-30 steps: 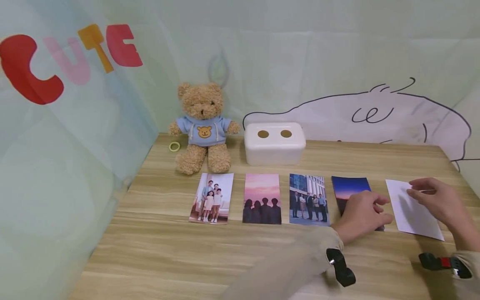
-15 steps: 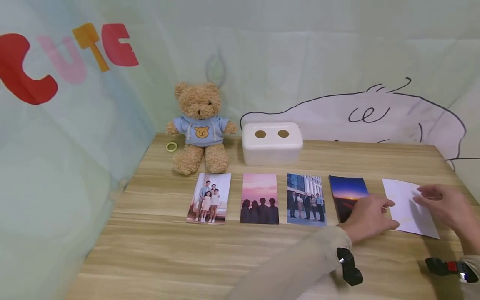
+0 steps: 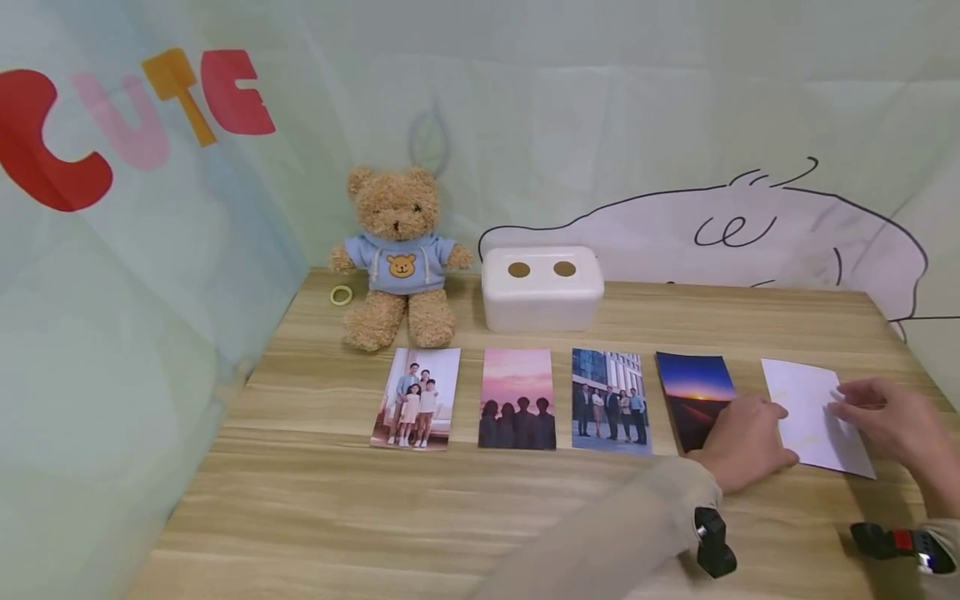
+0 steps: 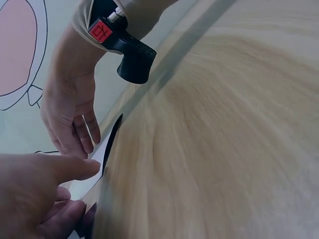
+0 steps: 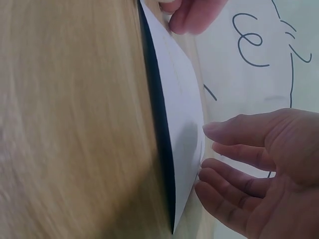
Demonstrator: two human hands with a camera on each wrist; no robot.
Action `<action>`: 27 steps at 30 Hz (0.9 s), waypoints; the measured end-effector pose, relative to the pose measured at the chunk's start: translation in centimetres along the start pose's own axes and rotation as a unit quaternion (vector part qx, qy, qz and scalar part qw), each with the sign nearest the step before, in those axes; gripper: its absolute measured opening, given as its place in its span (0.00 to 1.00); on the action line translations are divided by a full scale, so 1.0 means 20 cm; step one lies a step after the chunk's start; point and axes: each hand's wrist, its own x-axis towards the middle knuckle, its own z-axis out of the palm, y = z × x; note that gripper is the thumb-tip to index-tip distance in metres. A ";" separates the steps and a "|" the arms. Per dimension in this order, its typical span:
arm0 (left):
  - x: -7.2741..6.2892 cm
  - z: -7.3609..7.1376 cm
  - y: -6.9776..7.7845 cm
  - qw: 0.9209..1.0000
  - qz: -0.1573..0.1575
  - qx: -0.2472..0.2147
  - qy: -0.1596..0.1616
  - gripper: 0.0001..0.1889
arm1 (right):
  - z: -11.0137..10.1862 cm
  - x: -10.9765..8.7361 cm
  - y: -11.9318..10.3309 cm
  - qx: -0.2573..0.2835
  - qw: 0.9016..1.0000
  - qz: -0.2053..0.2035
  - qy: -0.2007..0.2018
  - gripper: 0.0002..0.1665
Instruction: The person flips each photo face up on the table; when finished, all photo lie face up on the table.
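Observation:
A white photo-sized card (image 3: 813, 425) lies at the right end of a row of photos, slightly bowed, with a dark gap under its near edge in the right wrist view. My left hand (image 3: 746, 442) is at its left edge, overlapping the sunset photo (image 3: 693, 379); thumb and fingers are apart. On the other side, my right hand (image 3: 896, 421) has its loosely bent fingers (image 5: 224, 196) and thumb right at the card's right edge. Neither hand grips anything visibly.
Three more photos continue the row leftward: an office group (image 3: 611, 404), pink-sky silhouettes (image 3: 517, 400) and a family (image 3: 416, 400). Behind them stand a teddy bear (image 3: 397, 267) in a blue hoodie and a white box (image 3: 542, 292) with two holes. A yellowish ring (image 3: 341, 295) lies beside the bear.
My left hand has moved right, from over the sunset photo to the white card's left edge, uncovering more of the sunset photo. My right hand has drawn slightly back toward the card's right edge.

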 end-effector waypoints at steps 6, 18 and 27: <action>0.00 0.03 0.02 1.000 -0.022 -0.012 0.007 0.29 | 0.00 -0.01 0.01 0.002 1.000 0.004 0.009 0.28; 0.00 0.04 0.03 0.999 -0.039 -0.022 0.010 0.30 | 0.02 -0.02 0.02 0.005 1.000 0.012 0.013 0.27; 0.01 0.04 0.03 0.999 -0.037 -0.007 0.012 0.29 | 0.01 -0.04 0.02 0.012 1.000 0.007 0.015 0.28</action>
